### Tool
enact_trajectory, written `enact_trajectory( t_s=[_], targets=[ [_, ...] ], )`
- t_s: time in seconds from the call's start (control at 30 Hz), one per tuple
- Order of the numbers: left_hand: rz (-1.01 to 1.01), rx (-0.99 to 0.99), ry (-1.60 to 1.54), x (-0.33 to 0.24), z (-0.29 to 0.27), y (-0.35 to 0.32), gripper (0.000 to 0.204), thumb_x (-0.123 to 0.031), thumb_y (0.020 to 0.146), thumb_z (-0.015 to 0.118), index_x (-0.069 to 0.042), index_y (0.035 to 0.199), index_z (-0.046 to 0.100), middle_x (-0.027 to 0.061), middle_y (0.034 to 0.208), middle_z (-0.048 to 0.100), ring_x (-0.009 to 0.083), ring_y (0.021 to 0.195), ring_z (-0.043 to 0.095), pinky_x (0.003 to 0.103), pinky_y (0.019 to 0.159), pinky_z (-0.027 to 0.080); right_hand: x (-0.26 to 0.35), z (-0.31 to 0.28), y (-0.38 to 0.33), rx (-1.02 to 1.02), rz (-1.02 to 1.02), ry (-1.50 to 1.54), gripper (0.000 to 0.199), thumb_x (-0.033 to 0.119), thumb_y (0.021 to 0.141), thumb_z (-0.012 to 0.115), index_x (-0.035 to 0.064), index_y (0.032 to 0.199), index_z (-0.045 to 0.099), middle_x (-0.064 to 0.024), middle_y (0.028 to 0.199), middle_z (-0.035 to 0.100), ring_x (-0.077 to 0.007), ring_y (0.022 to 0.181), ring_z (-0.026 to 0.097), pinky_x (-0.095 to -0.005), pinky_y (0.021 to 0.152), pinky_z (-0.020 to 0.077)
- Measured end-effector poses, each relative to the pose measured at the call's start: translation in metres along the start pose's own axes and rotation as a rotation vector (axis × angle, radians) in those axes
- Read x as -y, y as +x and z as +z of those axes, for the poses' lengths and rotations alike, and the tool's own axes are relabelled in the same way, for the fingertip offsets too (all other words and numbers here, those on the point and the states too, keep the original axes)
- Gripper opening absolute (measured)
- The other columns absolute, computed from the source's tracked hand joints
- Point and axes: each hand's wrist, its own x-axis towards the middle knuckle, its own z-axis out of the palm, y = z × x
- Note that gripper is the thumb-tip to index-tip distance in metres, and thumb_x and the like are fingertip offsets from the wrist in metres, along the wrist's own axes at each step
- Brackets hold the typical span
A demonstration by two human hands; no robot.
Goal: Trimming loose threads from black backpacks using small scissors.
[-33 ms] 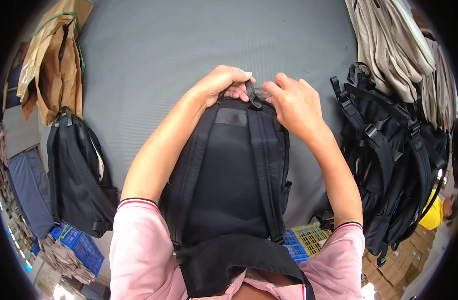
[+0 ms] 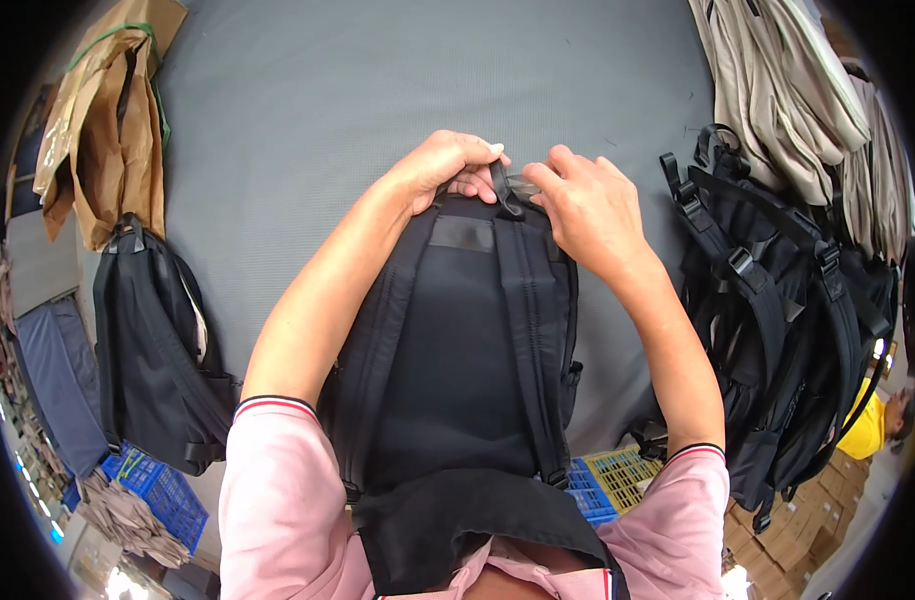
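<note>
A black backpack (image 2: 457, 340) lies in front of me with its back panel and two padded shoulder straps facing up. At its top, the thumb and fingers of my left hand (image 2: 452, 168) are closed on the loop handle (image 2: 501, 185). My right hand (image 2: 589, 205) is pinched at the backpack's top right edge, just beside the loop. A small greyish piece (image 2: 523, 186) shows between the two hands, at the right fingertips. What exactly the right fingers grip is hidden behind them.
The grey table (image 2: 427, 80) spreads beyond the backpack. Another black backpack (image 2: 157, 340) and brown paper wrapping (image 2: 107, 130) are at the left. Several black backpacks (image 2: 767, 300) and beige bags (image 2: 787, 100) pile up at the right. Blue (image 2: 167, 495) and yellow (image 2: 622, 475) crates are below.
</note>
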Motion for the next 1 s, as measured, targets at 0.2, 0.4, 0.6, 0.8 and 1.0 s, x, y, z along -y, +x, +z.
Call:
enact_trajectory(
  t_s=[0.2, 0.4, 0.6, 0.8, 1.0],
  targets=[
    [0.022, 0.041, 0.048, 0.0, -0.003, 0.0, 0.026, -0.023, 0.092, 0.053, 0.002, 0.096, 0.061, 0.0054, 0.069, 0.06, 0.01, 0.055, 0.059, 0.018, 0.049, 0.044, -0.012, 0.002, 0.002, 0.059, 0.09, 0.217, 0.023, 0.008, 0.073, 0.068, 0.0101, 0.096, 0.063, -0.0039, 0.083, 0.056, -0.023, 0.071, 0.057, -0.0338, 0.065, 0.0445],
    [0.027, 0.067, 0.087, 0.002, -0.003, 0.001, 0.025, -0.023, 0.092, 0.052, -0.001, 0.1, 0.062, 0.001, 0.068, 0.059, 0.0066, 0.052, 0.057, 0.016, 0.046, 0.036, -0.024, 0.018, -0.003, 0.139, 0.256, 0.689, 0.028, 0.002, 0.072, 0.068, 0.0057, 0.1, 0.064, -0.0022, 0.084, 0.056, -0.0117, 0.074, 0.056, -0.0248, 0.069, 0.0455],
    [0.003, 0.034, 0.068, 0.001, -0.002, 0.001, 0.024, -0.021, 0.091, 0.052, -0.002, 0.102, 0.062, 0.0001, 0.068, 0.059, 0.0055, 0.052, 0.056, 0.016, 0.046, 0.036, -0.019, 0.042, -0.023, 0.044, 0.366, 1.339, 0.025, 0.0, 0.073, 0.067, 0.0027, 0.098, 0.064, -0.0015, 0.082, 0.057, -0.0096, 0.076, 0.056, -0.0251, 0.066, 0.0451],
    [-0.004, 0.011, 0.065, 0.001, -0.001, 0.003, 0.022, -0.02, 0.091, 0.053, -0.002, 0.102, 0.062, -0.0001, 0.068, 0.058, 0.004, 0.051, 0.054, 0.015, 0.045, 0.035, -0.015, 0.024, -0.021, -0.089, 0.317, 0.867, 0.024, 0.002, 0.073, 0.067, 0.0058, 0.097, 0.065, -0.0025, 0.08, 0.058, -0.0121, 0.072, 0.059, -0.0261, 0.063, 0.0456],
    [0.037, -0.035, 0.125, 0.005, 0.006, 0.005, 0.021, -0.019, 0.088, 0.06, -0.002, 0.099, 0.061, -0.0002, 0.07, 0.056, 0.0021, 0.046, 0.039, 0.016, 0.044, 0.031, -0.009, 0.008, -0.013, -0.052, 0.313, 0.599, 0.02, 0.009, 0.075, 0.067, 0.0095, 0.096, 0.066, -0.0039, 0.079, 0.058, -0.0192, 0.069, 0.059, -0.0319, 0.062, 0.0465]
  ],
)
